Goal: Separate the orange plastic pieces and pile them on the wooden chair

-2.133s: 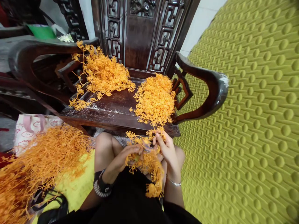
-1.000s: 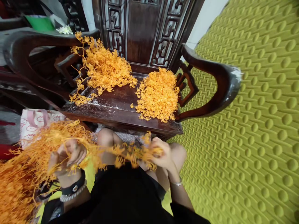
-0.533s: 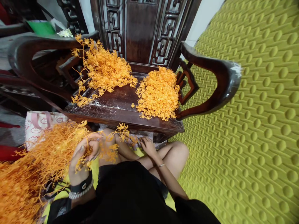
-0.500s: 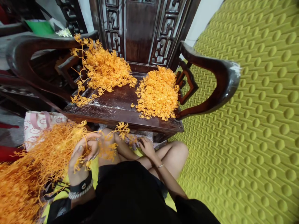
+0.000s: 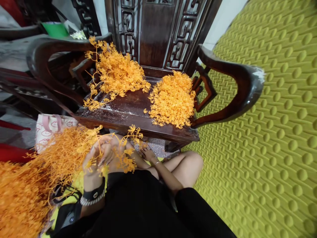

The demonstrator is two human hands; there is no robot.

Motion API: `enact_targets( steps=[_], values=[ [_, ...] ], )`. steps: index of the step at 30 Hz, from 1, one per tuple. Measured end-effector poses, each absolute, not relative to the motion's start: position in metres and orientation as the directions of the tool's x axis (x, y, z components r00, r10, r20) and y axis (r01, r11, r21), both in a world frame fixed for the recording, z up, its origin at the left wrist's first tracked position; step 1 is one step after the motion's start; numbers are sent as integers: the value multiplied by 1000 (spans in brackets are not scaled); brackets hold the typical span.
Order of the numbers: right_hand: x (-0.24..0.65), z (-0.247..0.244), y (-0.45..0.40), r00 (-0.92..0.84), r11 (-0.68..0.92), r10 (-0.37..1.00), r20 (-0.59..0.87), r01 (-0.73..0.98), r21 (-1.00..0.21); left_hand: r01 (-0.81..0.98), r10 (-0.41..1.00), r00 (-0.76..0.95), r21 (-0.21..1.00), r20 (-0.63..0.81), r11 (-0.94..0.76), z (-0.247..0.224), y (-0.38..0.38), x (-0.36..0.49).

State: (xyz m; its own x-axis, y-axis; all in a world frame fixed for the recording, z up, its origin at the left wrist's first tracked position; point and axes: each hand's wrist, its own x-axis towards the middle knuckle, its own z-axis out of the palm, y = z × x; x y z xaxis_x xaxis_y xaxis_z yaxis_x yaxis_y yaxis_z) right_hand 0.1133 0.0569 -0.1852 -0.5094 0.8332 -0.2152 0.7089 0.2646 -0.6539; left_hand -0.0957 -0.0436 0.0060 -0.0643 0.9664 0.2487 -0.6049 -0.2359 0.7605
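My left hand point(image 5: 100, 155) is closed around thin orange plastic flower stems point(image 5: 127, 162), whose branched tips stick out to the right over my lap. Behind that hand, a large heap of long orange stems point(image 5: 24, 195) spreads down the left side. My right hand point(image 5: 148, 154) is low between my legs, below the chair's front edge, just under the blurred stem tips. Its fingers look slightly apart and point left; I see nothing clear in them. On the chair seat lie a looser pile of orange stems point(image 5: 121, 72) and a denser pile of small orange pieces point(image 5: 173, 100).
The dark carved wooden chair point(image 5: 119, 117) stands ahead, its curved armrest point(image 5: 244, 89) reaching right. A yellow-green dimpled surface point(image 5: 279, 138) fills the right. A white bag with pink handles point(image 5: 43, 137) stands left, and a green container point(image 5: 55, 30) is at the back left.
My right hand has moved slightly left and down, away from the stem tips. My left hand still holds the stems. The whole view has shifted a little to the right.
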Motion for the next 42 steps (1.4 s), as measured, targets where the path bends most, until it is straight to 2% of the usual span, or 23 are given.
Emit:
enact_targets(
  steps=[4, 9, 11, 13, 16, 18, 21, 24, 26, 28, 30, 31, 32, 34, 35, 36, 38, 42],
  values=[
    [136, -179, 66, -433, 241, 797, -421, 867, -437, -642, 960, -82, 722, 268, -257, 10, -48, -100],
    [169, -176, 78, -172, 103, 792, -586, 983, -149, -683, 961, -76, 689, 264, -244, 12, -46, -100],
    [172, -171, 85, -81, 31, 797, -599, 995, -93, -689, 963, -55, 689, 263, -227, 12, -43, -97],
    [171, -166, 90, -25, -32, 810, -586, 996, -87, -686, 965, -20, 699, 263, -204, 13, -40, -94],
    [165, -154, 93, 1, -99, 838, -546, 984, -150, -660, 968, 49, 736, 247, -154, 16, -39, -88],
    [162, -144, 88, -34, -110, 851, -524, 964, -242, -627, 972, 80, 769, 221, -123, 17, -40, -84],
    [161, -121, 70, -192, -53, 868, -458, 881, -470, -539, 977, 96, 835, 190, -110, 15, -42, -77],
    [159, -93, 41, -345, 63, 906, -246, 684, -727, -503, 972, 173, 863, 162, -55, 15, -37, -66],
    [156, -74, 20, -279, 136, 960, -22, 533, -835, -504, 957, 250, 863, 147, -1, 15, -28, -57],
    [154, -54, 4, -71, 196, 980, 183, 415, -888, -467, 934, 336, 882, 120, 55, 15, -17, -49],
    [156, -35, -4, 133, 256, 941, 312, 325, -910, -387, 899, 431, 915, 72, 113, 13, -7, -45],
    [158, -25, -4, 157, 289, 931, 331, 239, -927, -338, 882, 468, 932, 47, 129, 11, -3, -44],
    [161, -17, -2, 105, 304, 943, 317, 119, -945, -287, 869, 493, 948, 26, 135, 8, 0, -43],
    [164, -6, 4, -177, 216, 955, 238, -135, -967, -190, 854, 520, 974, -7, 123, 0, 3, -45],
    [165, -4, 8, -340, 130, 921, 189, -187, -974, -146, 850, 526, 983, -19, 112, -5, 3, -46],
    [163, -5, 10, -473, 59, 871, 134, -171, -984, -107, 847, 530, 989, -29, 100, -9, 2, -47],
    [156, -13, 11, -594, 20, 804, 36, -33, -999, -39, 841, 538, 996, -49, 83, -18, -1, -49],
    [136, -35, 5, -577, 60, 816, -1, 85, -995, 96, 882, 466, 995, -74, 32, -25, -3, -59]
  ],
)
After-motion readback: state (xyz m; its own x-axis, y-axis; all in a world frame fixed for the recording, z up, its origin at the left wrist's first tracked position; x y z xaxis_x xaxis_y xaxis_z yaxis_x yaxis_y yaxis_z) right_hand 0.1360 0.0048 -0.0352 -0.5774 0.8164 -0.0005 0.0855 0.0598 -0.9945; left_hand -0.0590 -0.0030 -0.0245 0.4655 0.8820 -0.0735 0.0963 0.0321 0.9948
